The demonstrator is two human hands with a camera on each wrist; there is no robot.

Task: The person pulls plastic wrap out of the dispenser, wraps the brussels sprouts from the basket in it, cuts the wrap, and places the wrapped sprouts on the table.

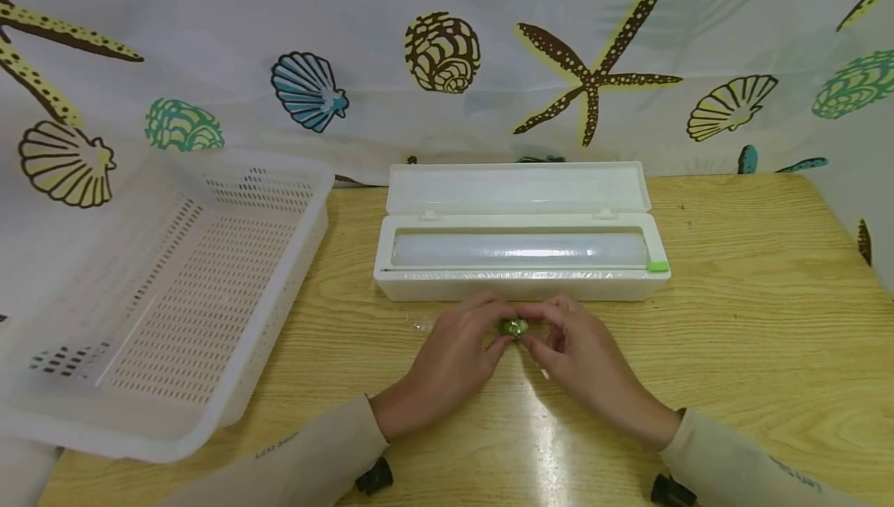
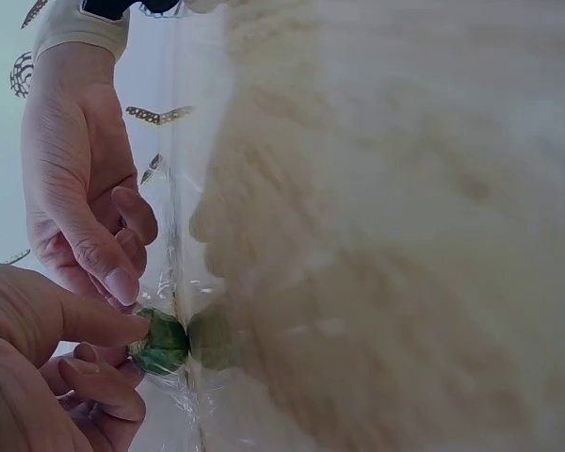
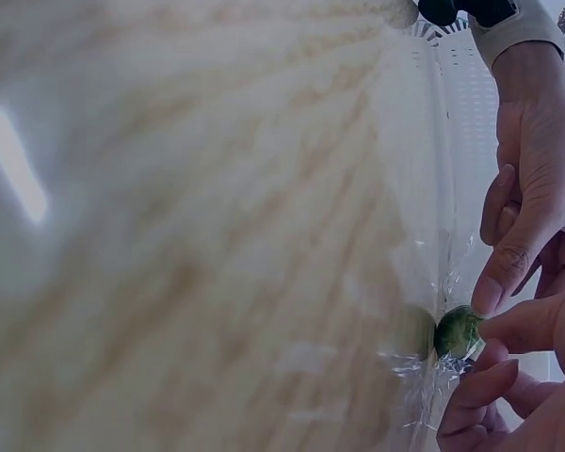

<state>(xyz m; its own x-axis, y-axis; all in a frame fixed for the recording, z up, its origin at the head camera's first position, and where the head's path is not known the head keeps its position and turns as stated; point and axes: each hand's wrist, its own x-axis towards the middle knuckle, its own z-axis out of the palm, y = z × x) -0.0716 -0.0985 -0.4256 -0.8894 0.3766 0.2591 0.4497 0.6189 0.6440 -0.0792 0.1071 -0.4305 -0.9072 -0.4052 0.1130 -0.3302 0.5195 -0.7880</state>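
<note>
A small round green vegetable (image 1: 515, 327), loosely covered in clear cling film (image 2: 184, 400), sits on the wooden table between both hands. My left hand (image 1: 457, 348) pinches it from the left, thumb and fingertips right at its side. From the right, my right hand (image 1: 583, 355) holds its wrapped edge with thumb and index finger. In the right wrist view the green vegetable (image 3: 457, 331) shows pale streaks, with crinkled film (image 3: 438, 386) around it. Just beyond the hands stands a white cling film dispenser (image 1: 489, 288), its lid (image 1: 517, 187) up and a film roll (image 1: 517, 249) inside.
A white perforated plastic basket (image 1: 275, 313) stands at the left of the table (image 1: 754, 321). A green slider (image 1: 658, 266) sits at the dispenser's right end. Behind hangs a shell-and-starfish patterned cloth (image 1: 377, 18). A scrap of clear film (image 1: 422, 326) lies left of the hands.
</note>
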